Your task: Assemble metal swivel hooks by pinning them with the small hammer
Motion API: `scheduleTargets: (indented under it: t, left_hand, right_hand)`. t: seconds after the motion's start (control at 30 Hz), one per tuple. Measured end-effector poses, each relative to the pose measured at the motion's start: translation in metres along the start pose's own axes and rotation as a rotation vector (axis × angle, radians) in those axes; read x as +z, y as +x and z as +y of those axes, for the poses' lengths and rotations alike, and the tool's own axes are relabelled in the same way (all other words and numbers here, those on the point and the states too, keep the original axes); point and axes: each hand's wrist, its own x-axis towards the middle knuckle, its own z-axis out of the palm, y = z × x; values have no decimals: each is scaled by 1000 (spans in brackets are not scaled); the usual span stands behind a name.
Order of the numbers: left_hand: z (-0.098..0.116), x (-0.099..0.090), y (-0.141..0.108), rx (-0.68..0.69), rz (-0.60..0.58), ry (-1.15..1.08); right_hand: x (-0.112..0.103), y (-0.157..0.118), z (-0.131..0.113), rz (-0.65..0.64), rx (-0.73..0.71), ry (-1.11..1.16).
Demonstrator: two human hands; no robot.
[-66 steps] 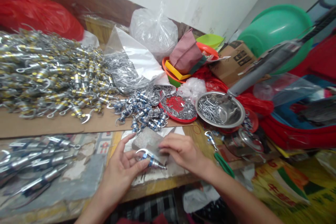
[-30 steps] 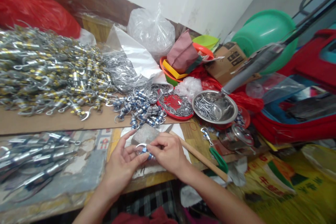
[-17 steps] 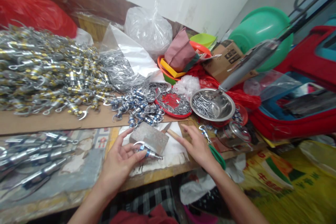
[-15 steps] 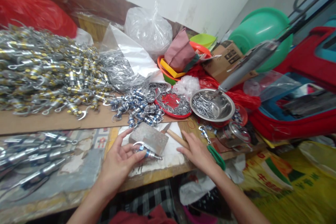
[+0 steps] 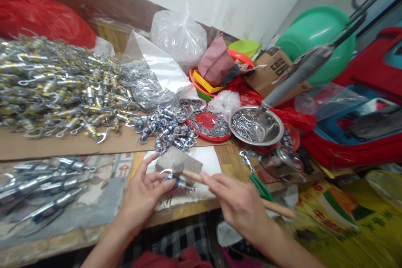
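Note:
My left hand (image 5: 150,190) pinches a small silver metal hook fitting with a blue band (image 5: 180,183) against the near side of a grey metal block (image 5: 191,163). The block lies on a white sheet (image 5: 212,157) at the table's front edge. My right hand (image 5: 237,199) is closed around the wooden handle of a hammer (image 5: 193,175). Its blurred head is over the block, just above the fitting; whether they touch I cannot tell. Beyond the block lies a pile of similar blue-banded fittings (image 5: 165,127).
A large heap of yellow-banded fittings (image 5: 63,88) covers the back left. Longer metal fittings (image 5: 47,188) lie at front left. Behind the block stand a red tray of small metal pieces (image 5: 209,123) and a steel bowl of pins (image 5: 256,125). Green-handled tool (image 5: 261,187) lies at right.
My right hand has taken hold of the hammer, lifted it off the sheet and brought its head over the block. The left hand stays on the fitting.

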Motion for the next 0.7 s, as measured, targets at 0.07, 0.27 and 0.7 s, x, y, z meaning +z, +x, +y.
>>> scheduleTargets:
  t: [0.07, 0.27, 0.7]
  left_hand:
    - [0, 1, 0, -1, 15, 0]
    - [2, 2, -2, 1, 41, 0]
    - [8, -5, 0, 405, 90, 726]
  right_hand:
    - [6, -3, -1, -60, 37, -49]
    - [16, -8, 6, -9, 106, 70]
    - [26, 62, 92, -9, 250, -102]
